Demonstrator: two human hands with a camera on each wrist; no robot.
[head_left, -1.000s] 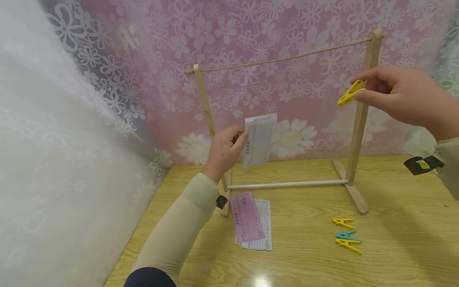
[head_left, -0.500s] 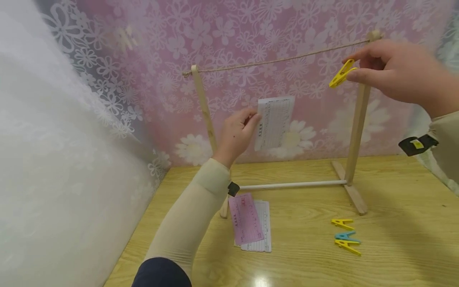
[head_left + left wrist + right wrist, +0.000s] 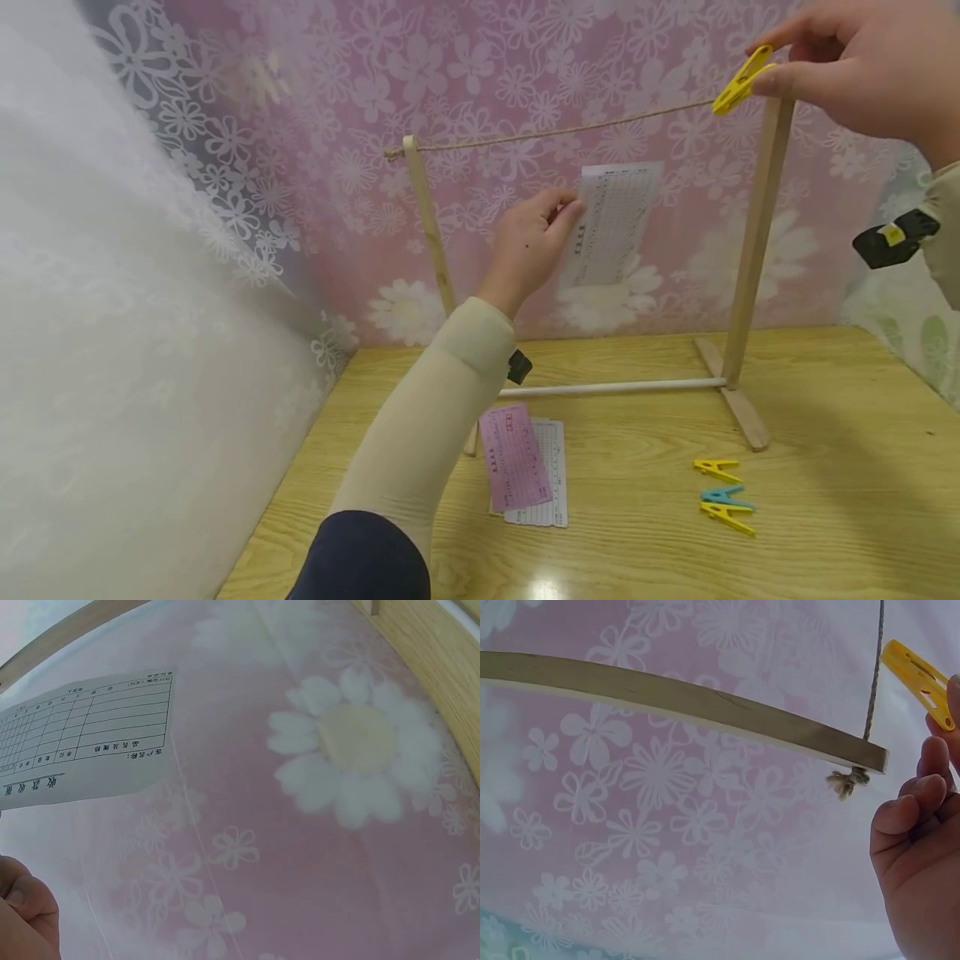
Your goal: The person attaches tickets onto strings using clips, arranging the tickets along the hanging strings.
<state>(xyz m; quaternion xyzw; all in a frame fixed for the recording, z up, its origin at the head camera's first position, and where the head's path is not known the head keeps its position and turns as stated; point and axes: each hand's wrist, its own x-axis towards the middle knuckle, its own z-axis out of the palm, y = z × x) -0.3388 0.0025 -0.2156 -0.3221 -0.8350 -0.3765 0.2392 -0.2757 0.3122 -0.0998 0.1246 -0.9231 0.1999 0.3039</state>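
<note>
My left hand (image 3: 528, 246) pinches the left edge of a white printed receipt slip (image 3: 617, 225), which hangs upright below the rope (image 3: 562, 131). In the left wrist view the ruled table on the slip (image 3: 90, 735) shows, with my left fingers at the lower left corner. Up by the right post, my right hand (image 3: 877, 75) pinches a yellow clothespin (image 3: 741, 82) by its handle ends. The clothespin's tip overlaps the rope in the head view. In the right wrist view the yellow clothespin (image 3: 919, 682) lies right beside the rope (image 3: 875, 682), near the knotted end.
A wooden stand with a right post (image 3: 759, 242), a left post (image 3: 430, 225) and a white bottom rod (image 3: 622, 387) carries the rope. A pink slip (image 3: 516, 458) overlaps a white slip (image 3: 555, 475) on the table. Two yellow clothespins (image 3: 727, 517) and a blue one (image 3: 723, 497) lie at right.
My left hand has raised the white slip up and to the right, toward the rope. My right hand has lifted the yellow clothespin up to rope height near the right post.
</note>
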